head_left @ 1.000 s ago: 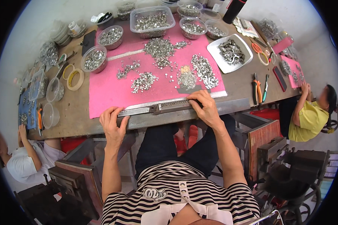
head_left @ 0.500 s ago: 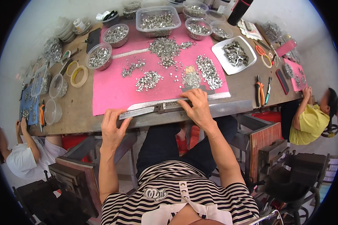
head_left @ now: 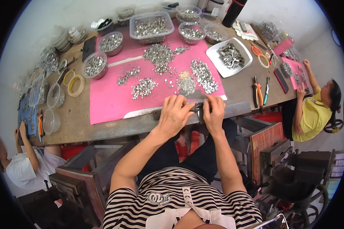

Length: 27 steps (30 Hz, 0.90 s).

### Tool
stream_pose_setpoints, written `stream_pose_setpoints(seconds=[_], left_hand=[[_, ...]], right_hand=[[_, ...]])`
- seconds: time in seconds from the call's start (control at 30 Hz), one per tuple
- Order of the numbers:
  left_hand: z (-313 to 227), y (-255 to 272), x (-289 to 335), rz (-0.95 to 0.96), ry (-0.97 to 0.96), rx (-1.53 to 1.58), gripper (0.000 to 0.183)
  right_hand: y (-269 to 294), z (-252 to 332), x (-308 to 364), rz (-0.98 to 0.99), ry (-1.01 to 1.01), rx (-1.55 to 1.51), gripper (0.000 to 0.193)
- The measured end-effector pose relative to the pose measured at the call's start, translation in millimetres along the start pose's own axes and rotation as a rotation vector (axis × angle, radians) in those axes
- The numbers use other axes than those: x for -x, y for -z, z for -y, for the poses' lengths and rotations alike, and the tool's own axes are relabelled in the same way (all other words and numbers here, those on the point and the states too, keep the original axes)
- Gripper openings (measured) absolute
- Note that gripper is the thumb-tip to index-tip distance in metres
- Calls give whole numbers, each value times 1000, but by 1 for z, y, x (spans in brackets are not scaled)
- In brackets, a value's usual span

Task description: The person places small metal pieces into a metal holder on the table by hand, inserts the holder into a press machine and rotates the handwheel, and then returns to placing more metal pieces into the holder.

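At the near edge of the bench, my left hand (head_left: 174, 115) and my right hand (head_left: 214, 113) are close together. A dark narrow metal bar (head_left: 197, 107) lies between them, with the fingers of both hands closed on it. A short piece hangs below the bar beside my right thumb. My left hand hides much of the bar. Just beyond, on a pink mat (head_left: 107, 91), lie a small pile of thin silver pieces (head_left: 186, 86) by a tan patch and a larger pile of silver pieces (head_left: 203, 75).
Clear tubs of metal pieces (head_left: 151, 27) and a white tray (head_left: 233, 61) stand behind. Pliers (head_left: 257, 91) lie right, tape rolls (head_left: 76, 86) left. A person in yellow (head_left: 313, 114) works at right, another in white (head_left: 23, 168) at left.
My left hand has moved right along the bar, up beside my right hand, which has turned. The light strip at the bar's left part is no longer visible. The right-hand co-worker's arms have spread.
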<state>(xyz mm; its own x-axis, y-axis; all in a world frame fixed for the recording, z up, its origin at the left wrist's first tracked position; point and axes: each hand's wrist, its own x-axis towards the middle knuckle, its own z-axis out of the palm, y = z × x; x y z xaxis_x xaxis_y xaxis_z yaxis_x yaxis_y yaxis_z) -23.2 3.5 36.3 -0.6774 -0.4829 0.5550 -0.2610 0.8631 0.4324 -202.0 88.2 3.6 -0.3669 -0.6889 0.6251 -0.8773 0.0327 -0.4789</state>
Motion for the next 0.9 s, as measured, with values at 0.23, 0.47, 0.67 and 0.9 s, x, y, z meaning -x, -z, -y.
stream_pose_setpoints(seconds=[0.23, 0.47, 0.67, 0.9], left_hand=[[8, 1, 25, -32, 120, -160, 41], [8, -3, 21, -52, 106, -189, 40], [-2, -16, 41, -130, 85, -66, 35], [-7, -19, 39, -164, 174, -59, 42]], right_hand=[[13, 12, 16, 44, -209, -289, 17], [21, 35, 19, 30, -208, -391, 19], [28, 29, 54, 7, 39, -327, 25], [25, 11, -33, 117, 122, -201, 11]])
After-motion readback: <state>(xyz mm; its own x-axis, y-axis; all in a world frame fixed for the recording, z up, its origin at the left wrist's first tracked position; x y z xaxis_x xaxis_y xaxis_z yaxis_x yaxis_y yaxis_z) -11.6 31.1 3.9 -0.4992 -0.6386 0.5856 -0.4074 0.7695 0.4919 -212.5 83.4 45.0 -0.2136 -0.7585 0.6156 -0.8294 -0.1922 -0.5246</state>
